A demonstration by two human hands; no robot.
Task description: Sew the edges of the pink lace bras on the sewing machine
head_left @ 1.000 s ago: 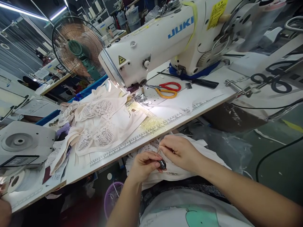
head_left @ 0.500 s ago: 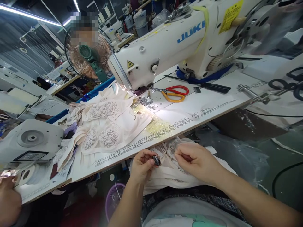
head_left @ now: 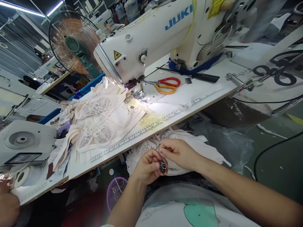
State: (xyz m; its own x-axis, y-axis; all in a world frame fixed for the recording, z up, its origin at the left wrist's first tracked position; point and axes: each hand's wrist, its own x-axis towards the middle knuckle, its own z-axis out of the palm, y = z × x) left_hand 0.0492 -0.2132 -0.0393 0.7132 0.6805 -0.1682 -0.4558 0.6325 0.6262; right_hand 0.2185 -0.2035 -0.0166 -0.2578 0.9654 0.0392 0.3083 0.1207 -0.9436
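Note:
Between the thumb and fingers of my left hand (head_left: 151, 167) is a small dark metal bobbin case (head_left: 162, 167), held above my lap. Close by on its right, my right hand (head_left: 177, 153) has its fingertips pinched together; whatever they hold is too fine to make out. Under both hands, cream lace bras (head_left: 196, 146) lie across my lap, partly covered by my arms. More cream lace bras (head_left: 104, 126) are piled on the table (head_left: 170, 121), left of the needle of the sewing machine (head_left: 151, 41).
Red-and-orange-handled scissors (head_left: 169, 85) and a black-handled tool (head_left: 205, 77) lie on the tabletop beside the machine. At left sits a white machine unit (head_left: 30, 138). Below the table edge stands a purple-rimmed bin (head_left: 109, 192). Another person's hand (head_left: 8, 205) shows at far left.
My right hand has come in closer to my left, and the bobbin case has turned in my left fingers. The whole view has shifted slightly as my head moved.

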